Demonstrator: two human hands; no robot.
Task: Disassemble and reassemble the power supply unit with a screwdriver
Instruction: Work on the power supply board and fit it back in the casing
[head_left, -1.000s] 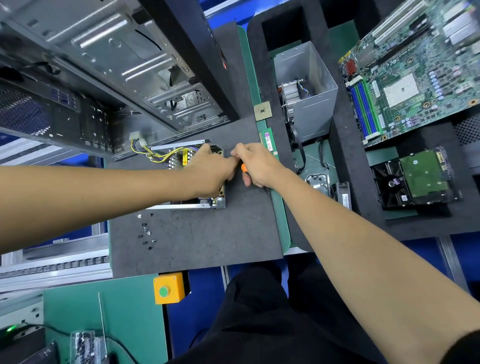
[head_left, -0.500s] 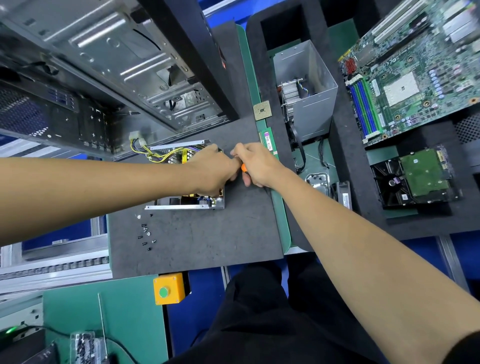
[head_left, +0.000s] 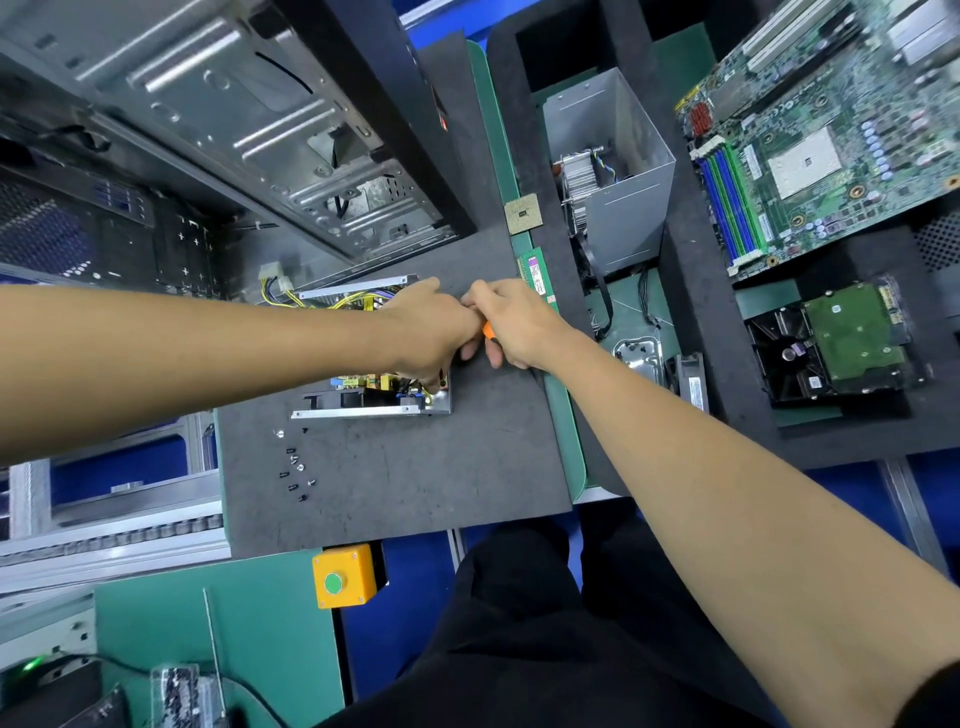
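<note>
The opened power supply unit (head_left: 371, 397) lies on the dark grey mat (head_left: 395, 473), its circuit board and yellow wires showing. My left hand (head_left: 434, 332) rests over its right side, fingers curled at the edge; what they grip is hidden. My right hand (head_left: 511, 325) grips the orange-handled screwdriver (head_left: 487, 330) right beside the left hand, at the unit's right edge. The screwdriver's tip is hidden between the hands. Several small black screws (head_left: 295, 470) lie loose on the mat, below and left of the unit.
An open computer case (head_left: 218, 119) fills the upper left. A CPU chip (head_left: 523, 213) and a RAM stick (head_left: 540, 278) lie just above my right hand. A metal box (head_left: 618, 171), motherboard (head_left: 821, 130) and hard drive (head_left: 852, 338) sit right. A yellow button box (head_left: 344, 576) stands near.
The two hands stay pressed together at the unit's right edge. The power supply unit has shifted slightly upward on the mat.
</note>
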